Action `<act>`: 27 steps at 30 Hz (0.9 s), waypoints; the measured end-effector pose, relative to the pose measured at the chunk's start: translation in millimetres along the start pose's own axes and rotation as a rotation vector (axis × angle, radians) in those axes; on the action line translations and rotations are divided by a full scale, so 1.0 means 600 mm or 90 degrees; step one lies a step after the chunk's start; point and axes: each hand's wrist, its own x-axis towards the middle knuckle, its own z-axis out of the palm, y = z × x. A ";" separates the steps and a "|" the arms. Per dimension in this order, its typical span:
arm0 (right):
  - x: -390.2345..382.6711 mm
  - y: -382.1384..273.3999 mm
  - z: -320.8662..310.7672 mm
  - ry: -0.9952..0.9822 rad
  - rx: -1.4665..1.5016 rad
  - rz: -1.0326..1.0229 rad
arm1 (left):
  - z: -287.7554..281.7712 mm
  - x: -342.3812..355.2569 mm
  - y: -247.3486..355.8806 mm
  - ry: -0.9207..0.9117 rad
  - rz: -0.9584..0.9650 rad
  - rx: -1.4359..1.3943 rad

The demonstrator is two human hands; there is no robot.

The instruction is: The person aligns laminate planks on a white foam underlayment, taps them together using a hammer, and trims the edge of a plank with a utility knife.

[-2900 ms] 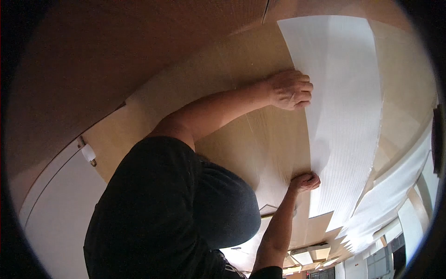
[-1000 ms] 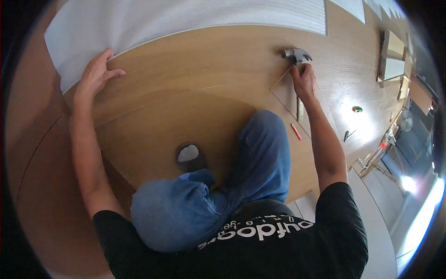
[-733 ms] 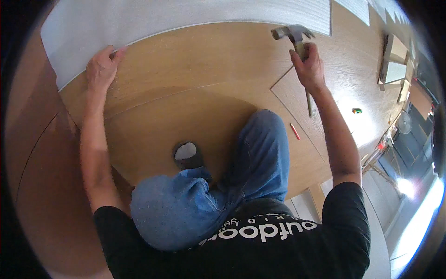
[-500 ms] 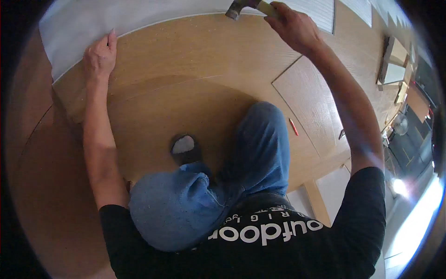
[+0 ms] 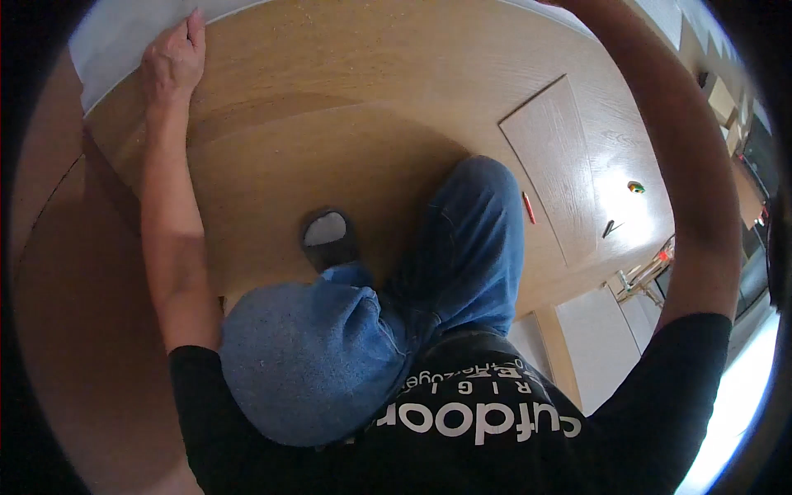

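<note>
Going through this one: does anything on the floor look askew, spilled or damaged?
A short board, right of the person's right knee, appears slanted to the seam in the wood floor rather than aligned with it. No clear damage or liquid spill shows.

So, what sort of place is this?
Probably a room being renovated: the wood floor borders a white sheet, a short board lies on the floor, and a red pencil or pen lies beside it.
</note>
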 end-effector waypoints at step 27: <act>-0.014 -0.027 -0.020 0.001 -0.097 0.050 | -0.038 0.027 0.106 0.179 0.082 -0.119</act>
